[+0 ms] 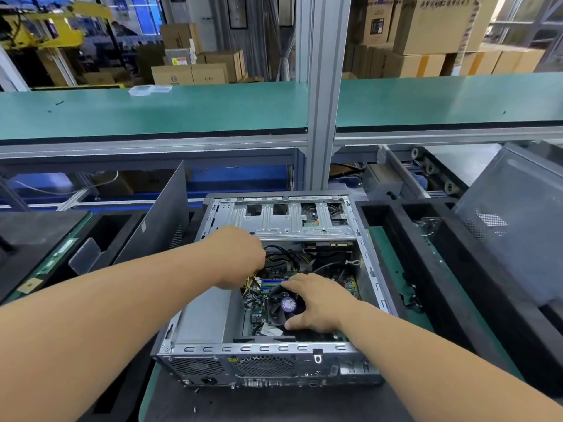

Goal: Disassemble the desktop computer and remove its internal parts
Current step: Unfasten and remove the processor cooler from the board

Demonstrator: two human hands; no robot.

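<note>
The open desktop computer case lies on its side before me, back panel towards me. Inside are the green motherboard, a black CPU fan with a purple hub label, a grey power supply at the left, and a bundle of black and yellow cables. My left hand reaches into the case by the cables, fingers curled down; what they hold is hidden. My right hand spans the CPU fan, thumb at its near edge and fingers at its far edge. A silver drive cage fills the far end.
A dark side panel leans upright left of the case. Another grey panel leans at the right. Black foam trays flank the case. An aluminium post and a green shelf stand beyond.
</note>
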